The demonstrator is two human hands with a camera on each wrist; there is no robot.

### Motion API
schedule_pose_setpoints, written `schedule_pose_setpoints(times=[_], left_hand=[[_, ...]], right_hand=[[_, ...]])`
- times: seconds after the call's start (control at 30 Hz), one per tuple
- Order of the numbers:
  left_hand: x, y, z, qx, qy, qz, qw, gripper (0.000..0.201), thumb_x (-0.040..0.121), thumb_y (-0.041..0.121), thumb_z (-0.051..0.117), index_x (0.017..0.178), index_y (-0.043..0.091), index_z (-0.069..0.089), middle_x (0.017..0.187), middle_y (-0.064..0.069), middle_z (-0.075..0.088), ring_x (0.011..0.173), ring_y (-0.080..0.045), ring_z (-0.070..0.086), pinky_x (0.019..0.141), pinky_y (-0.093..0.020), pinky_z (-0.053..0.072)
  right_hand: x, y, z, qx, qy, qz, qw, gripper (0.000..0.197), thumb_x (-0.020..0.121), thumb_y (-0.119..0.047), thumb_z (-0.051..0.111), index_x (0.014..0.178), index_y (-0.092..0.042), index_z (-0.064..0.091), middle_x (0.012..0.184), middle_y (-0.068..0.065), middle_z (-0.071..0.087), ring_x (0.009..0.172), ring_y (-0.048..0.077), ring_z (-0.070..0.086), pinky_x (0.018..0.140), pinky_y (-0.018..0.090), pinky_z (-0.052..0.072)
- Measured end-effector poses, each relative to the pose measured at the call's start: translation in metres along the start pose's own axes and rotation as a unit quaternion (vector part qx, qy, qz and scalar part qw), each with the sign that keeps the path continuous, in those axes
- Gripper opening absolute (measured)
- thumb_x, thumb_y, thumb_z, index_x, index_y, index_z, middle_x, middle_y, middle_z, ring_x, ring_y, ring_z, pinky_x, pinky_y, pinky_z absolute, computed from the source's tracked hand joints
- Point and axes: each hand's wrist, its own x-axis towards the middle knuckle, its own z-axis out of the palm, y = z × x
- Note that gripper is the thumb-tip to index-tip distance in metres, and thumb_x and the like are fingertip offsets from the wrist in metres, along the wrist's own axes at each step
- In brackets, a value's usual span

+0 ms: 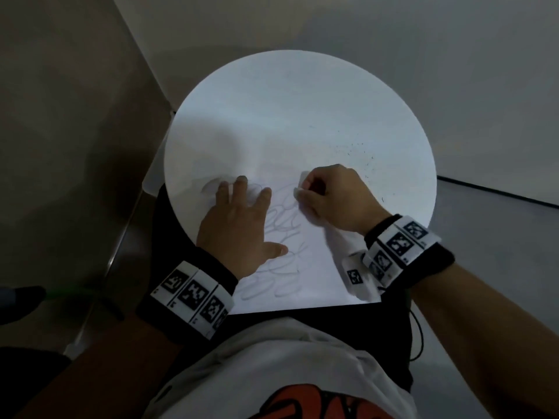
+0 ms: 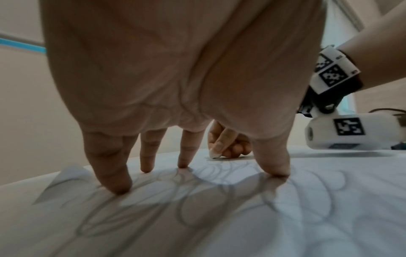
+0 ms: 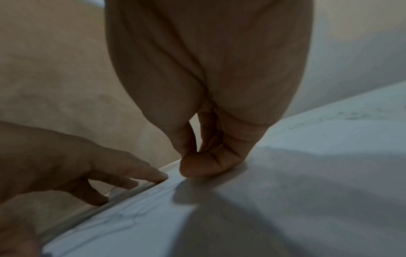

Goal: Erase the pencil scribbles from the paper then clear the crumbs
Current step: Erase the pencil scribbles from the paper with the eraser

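A white sheet of paper lies on a round white table, its near edge overhanging the rim. Grey pencil scribbles loop down its middle and show up close as scribbles in the left wrist view. My left hand lies flat with spread fingers pressing the paper down. My right hand pinches a small white eraser and holds it on the top of the scribbles. In the right wrist view my right hand hides the eraser. Dark crumbs dot the table beyond my right hand.
The table stands in a corner between two plain walls. The floor shows to the right, and a dark cable hangs by my right forearm. A corner of the paper curls up at the left.
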Motion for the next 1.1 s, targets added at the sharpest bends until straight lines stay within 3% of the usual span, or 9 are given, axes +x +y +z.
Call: schedule_pose_setpoints(times=[0.1,0.23,0.33,0.5,0.6,0.7,0.8,0.93,1.1], left_hand=[[-0.001,0.003,0.004,0.022,-0.009,-0.01,1.0,0.109,0.075,0.08,0.061,0.159,0.029,0.012,0.165,-0.01,0.005,0.15,-0.043,0.009,0.113,-0.053,0.031],[-0.003,0.007,0.003,0.024,-0.008,-0.011,1.0,0.104,0.077,0.079,0.06,0.158,0.037,0.011,0.165,-0.013,0.004,0.15,-0.045,0.008,0.112,-0.056,0.031],[-0.003,0.009,0.002,0.012,-0.013,-0.015,1.0,0.102,0.077,0.077,0.062,0.158,0.04,0.011,0.166,-0.014,0.001,0.151,-0.045,0.005,0.114,-0.057,0.029],[-0.003,0.009,0.001,-0.004,-0.022,-0.019,1.0,0.102,0.078,0.074,0.064,0.158,0.04,0.011,0.166,-0.013,-0.003,0.151,-0.045,0.001,0.116,-0.056,0.026],[-0.003,0.01,0.001,-0.005,-0.021,-0.017,1.0,0.102,0.079,0.074,0.064,0.159,0.039,0.011,0.166,-0.014,-0.002,0.151,-0.045,0.002,0.116,-0.057,0.026],[-0.003,0.01,0.002,-0.014,-0.024,-0.019,0.999,0.102,0.079,0.074,0.065,0.158,0.04,0.011,0.166,-0.014,-0.002,0.151,-0.046,0.001,0.117,-0.058,0.025],[-0.003,0.011,0.002,-0.004,-0.022,-0.015,1.0,0.102,0.078,0.075,0.064,0.158,0.039,0.012,0.165,-0.014,-0.001,0.15,-0.047,0.003,0.116,-0.057,0.026],[-0.002,0.011,0.002,-0.013,-0.023,-0.017,1.0,0.102,0.077,0.074,0.066,0.158,0.039,0.014,0.165,-0.014,0.0,0.15,-0.048,0.003,0.116,-0.058,0.026],[-0.002,0.011,0.003,-0.023,-0.027,-0.017,0.999,0.102,0.077,0.073,0.067,0.157,0.04,0.014,0.166,-0.014,-0.002,0.15,-0.047,0.002,0.116,-0.058,0.026]], right_hand=[[0.009,-0.005,0.001,-0.063,0.027,-0.015,0.998,0.019,0.092,-0.024,0.063,0.075,-0.015,0.066,0.069,-0.005,0.064,0.064,0.009,0.057,0.052,0.007,0.031],[0.023,-0.011,-0.003,-0.082,0.038,0.008,0.996,0.02,0.09,-0.018,0.06,0.08,-0.006,0.072,0.077,0.006,0.072,0.072,0.019,0.066,0.055,0.019,0.044],[0.019,-0.02,0.004,-0.1,-0.004,-0.032,0.994,0.021,0.089,-0.016,0.059,0.076,-0.005,0.071,0.071,0.005,0.071,0.067,0.019,0.066,0.054,0.018,0.045],[0.026,-0.018,0.003,-0.077,0.023,-0.003,0.997,0.02,0.088,-0.019,0.06,0.076,-0.009,0.072,0.071,0.003,0.071,0.067,0.016,0.067,0.06,0.025,0.054],[0.022,-0.02,0.007,-0.07,0.007,-0.013,0.997,0.02,0.086,-0.018,0.06,0.07,-0.011,0.071,0.064,0.0,0.07,0.06,0.012,0.065,0.054,0.021,0.05],[0.025,-0.016,0.003,-0.064,0.048,0.022,0.997,0.019,0.09,-0.019,0.062,0.077,-0.009,0.073,0.071,0.002,0.07,0.065,0.013,0.064,0.054,0.017,0.046],[0.02,-0.018,0.008,-0.08,0.018,-0.003,0.997,0.021,0.09,-0.02,0.062,0.077,-0.009,0.072,0.072,0.002,0.07,0.065,0.012,0.063,0.054,0.015,0.045],[0.021,-0.013,0.006,-0.06,0.056,0.023,0.996,0.02,0.089,-0.02,0.062,0.075,-0.009,0.071,0.069,0.001,0.068,0.064,0.014,0.061,0.053,0.016,0.041],[0.016,-0.012,0.006,-0.063,0.039,0.021,0.997,0.02,0.088,-0.021,0.063,0.073,-0.009,0.071,0.067,0.001,0.068,0.062,0.014,0.061,0.051,0.015,0.037]])
